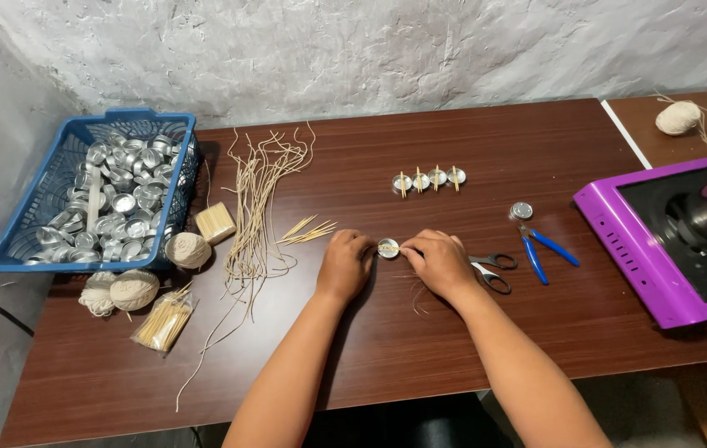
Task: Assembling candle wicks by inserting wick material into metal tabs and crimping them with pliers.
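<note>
Silver-coloured tin cup (388, 247) sits on the brown counter (453, 332), pinched between both hands: left hand (345, 264) steadies it, right hand (438, 261) grips a stick across it. Four finished cups (428, 179) wait behind; a blue basket (17, 241) holds many more.

Packages on brown table

Clear plastic bag of wooden sticks (163, 322) at front left, beside cream twine balls (134, 289).
</note>
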